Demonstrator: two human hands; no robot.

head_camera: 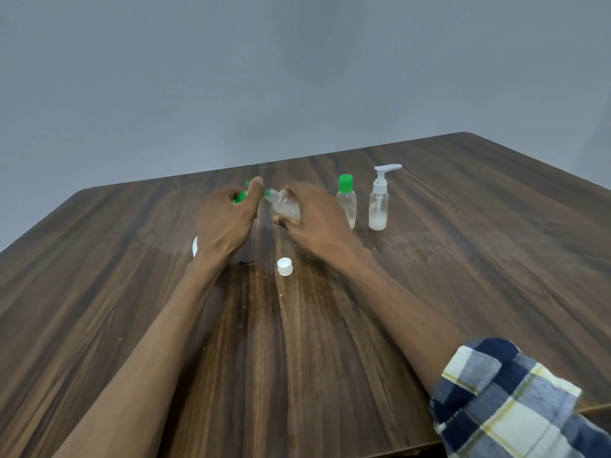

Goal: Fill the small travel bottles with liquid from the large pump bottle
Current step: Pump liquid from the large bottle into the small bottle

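Note:
My left hand (228, 216) is curled over a green pump head (239, 196), and most of the bottle under it is hidden by my hand and forearm. The green nozzle (266, 192) meets the mouth of a small clear travel bottle (285, 206). My right hand (314, 223) grips that uncapped bottle and tilts it to the left. It holds a little whitish liquid. Its white cap (285, 266) lies on the wooden table (463, 259) nearer to me.
A small clear bottle with a green cap (346, 201) stands right of my right hand. Beside it stands a small white-pump bottle (378, 201) with whitish liquid at the bottom. A white edge (195, 246) shows behind my left forearm.

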